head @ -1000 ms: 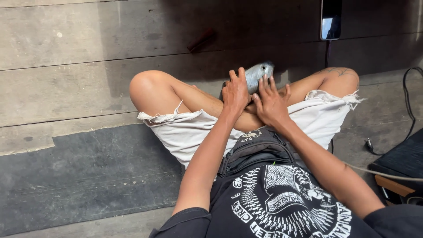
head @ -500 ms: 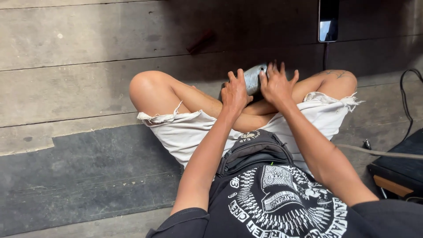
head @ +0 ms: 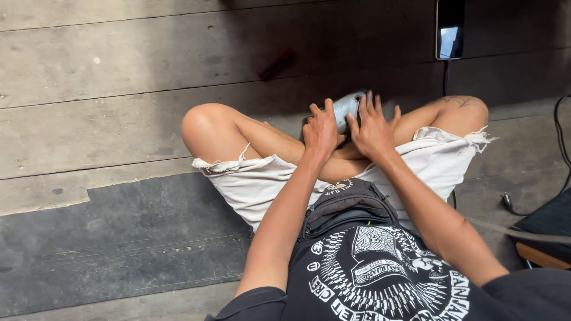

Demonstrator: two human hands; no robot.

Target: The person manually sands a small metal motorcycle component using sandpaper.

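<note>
I sit cross-legged on a wooden plank floor in pale frayed shorts and a black printed shirt. Both hands meet over my crossed ankles around a small grey-blue metallic object [head: 346, 109]. My left hand [head: 321, 128] grips its left side with the fingers curled. My right hand [head: 372, 126] lies against its right side with the fingers spread upward over it. Most of the object is hidden behind the hands, so its kind is unclear.
A black phone [head: 449, 28] lies on the planks ahead, a dark cable [head: 445, 77] running from it. A small reddish stick [head: 275, 63] lies further left. A dark case [head: 550, 229] and black cables [head: 559, 142] sit at the right. A black waist bag [head: 345, 205] rests on my lap.
My right hand has slid up over the object and its fingers have spread. The left hand has stayed on the object's left side. The view shifted slightly right.
</note>
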